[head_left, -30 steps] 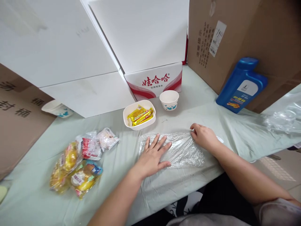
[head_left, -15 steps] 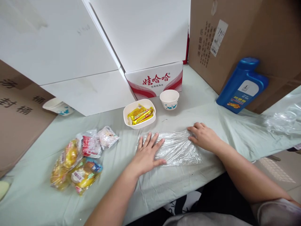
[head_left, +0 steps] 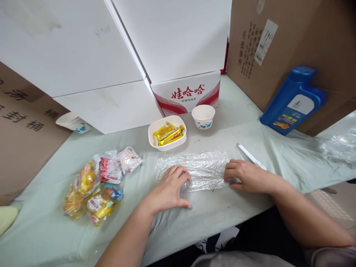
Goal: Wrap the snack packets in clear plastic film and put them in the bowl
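Observation:
A flat, crinkled sheet of clear plastic point(head_left: 205, 163) lies on the cloth in front of me. My left hand point(head_left: 169, 189) rests at its left near part, fingers bent over the film and thumb held apart. At the right end, my right hand point(head_left: 246, 176) has its fingers curled in on the film edge, the thumb below them. Just beyond that hand lies a slim white tool point(head_left: 250, 155) with a dark tip, perhaps a cutter. Behind the plastic stand a white tray point(head_left: 167, 147) holding several yellow-wrapped snack sticks point(head_left: 170, 135) and a white paper bowl point(head_left: 204, 118).
Wrapped snacks point(head_left: 102, 204) are grouped on the left, by a red and clear packet point(head_left: 109, 168). White boxes point(head_left: 116, 107) wall off the back. A blue bottle point(head_left: 292, 104) leans against a cardboard box point(head_left: 267, 81); crumpled clear plastic point(head_left: 339, 146) sits far right.
Both hands have drawn nearer to me and their fingers have bent from flatter poses. The plastic's near edge has pulled up and bunched. The white tool has come into sight beyond the right hand.

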`<state>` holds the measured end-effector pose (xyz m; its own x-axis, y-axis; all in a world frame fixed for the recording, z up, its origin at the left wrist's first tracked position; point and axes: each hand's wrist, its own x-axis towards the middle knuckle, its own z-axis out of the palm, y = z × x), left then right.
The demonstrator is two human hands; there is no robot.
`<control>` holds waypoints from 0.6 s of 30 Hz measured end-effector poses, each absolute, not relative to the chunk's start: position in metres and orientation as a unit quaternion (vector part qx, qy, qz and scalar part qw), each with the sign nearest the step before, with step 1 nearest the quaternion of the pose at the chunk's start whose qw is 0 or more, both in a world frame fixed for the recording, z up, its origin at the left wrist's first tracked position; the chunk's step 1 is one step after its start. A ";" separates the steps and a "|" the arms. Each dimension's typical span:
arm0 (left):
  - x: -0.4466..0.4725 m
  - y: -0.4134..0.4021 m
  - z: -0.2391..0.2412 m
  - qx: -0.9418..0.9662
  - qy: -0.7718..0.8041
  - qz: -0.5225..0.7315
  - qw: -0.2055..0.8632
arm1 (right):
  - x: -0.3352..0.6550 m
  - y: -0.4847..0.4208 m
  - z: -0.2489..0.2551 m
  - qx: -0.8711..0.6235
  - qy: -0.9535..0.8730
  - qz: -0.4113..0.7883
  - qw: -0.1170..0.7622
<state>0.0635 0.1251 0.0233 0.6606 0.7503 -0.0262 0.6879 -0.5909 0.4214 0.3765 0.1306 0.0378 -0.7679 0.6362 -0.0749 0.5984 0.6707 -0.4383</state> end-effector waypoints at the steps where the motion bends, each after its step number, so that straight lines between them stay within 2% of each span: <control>1: 0.063 0.125 0.021 0.889 0.404 0.079 0.200 | 0.380 0.132 0.037 -0.346 -0.911 0.217 0.048; 9: 0.062 0.126 0.020 0.892 0.411 0.113 0.146 | 0.402 0.134 0.037 -0.392 -0.892 0.160 0.157; 13: 0.057 0.130 0.023 0.882 0.439 0.125 0.112 | 0.405 0.135 0.036 -0.389 -0.896 0.172 0.127; 18: 0.041 0.138 0.029 0.875 0.454 0.104 0.134 | 0.401 0.137 0.029 -0.383 -0.903 0.160 0.114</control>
<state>0.0410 0.1375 0.0285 0.5653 0.8227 0.0602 0.7672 -0.5512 0.3281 0.4008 0.1366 0.0294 -0.6812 0.7274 0.0827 0.6549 0.6560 -0.3752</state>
